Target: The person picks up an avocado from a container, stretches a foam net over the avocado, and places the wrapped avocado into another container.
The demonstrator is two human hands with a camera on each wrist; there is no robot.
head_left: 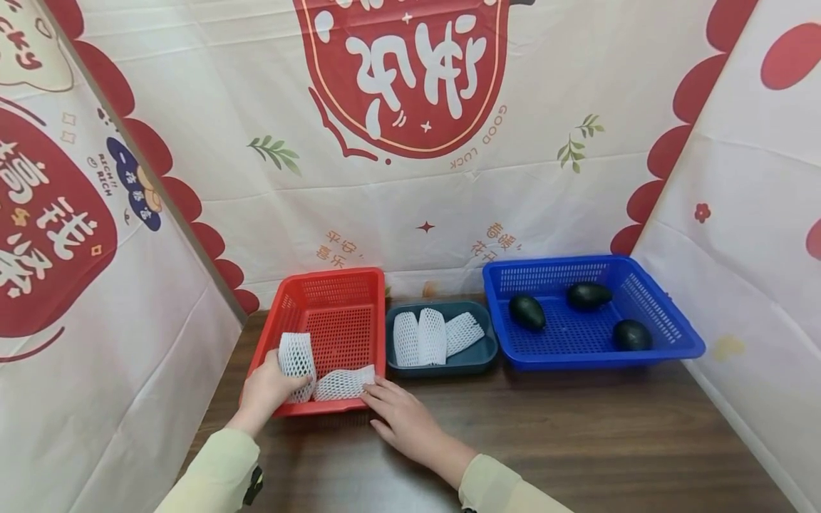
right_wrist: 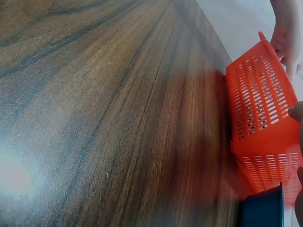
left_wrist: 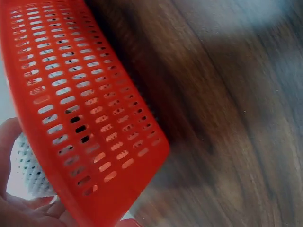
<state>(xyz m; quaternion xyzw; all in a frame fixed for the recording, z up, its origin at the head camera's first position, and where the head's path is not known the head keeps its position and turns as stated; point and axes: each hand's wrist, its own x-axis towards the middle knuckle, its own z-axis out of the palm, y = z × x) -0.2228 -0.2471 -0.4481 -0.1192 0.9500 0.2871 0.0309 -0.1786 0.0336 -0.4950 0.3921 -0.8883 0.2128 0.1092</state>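
While left hand [head_left: 266, 390] pinches white mesh sleeve [head_left: 296, 359] in front-left of red basket [head_left: 340, 328], right hand [head_left: 409, 422] has fingers extended at front rim, by second sleeve [head_left: 343, 385]. Held sleeve likely light, soft, crushable: grip gently round middle. Wrist views show slotted outer front wall [left_wrist: 80, 90], hidden from head view; only head view shows blue basket [head_left: 590, 362], avocados [head_left: 527, 312].

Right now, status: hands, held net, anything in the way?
Left hand gripping white foam net at red basket. Right hand at basket's near right corner. Second net lying beside it, inside. No obstruction visible.
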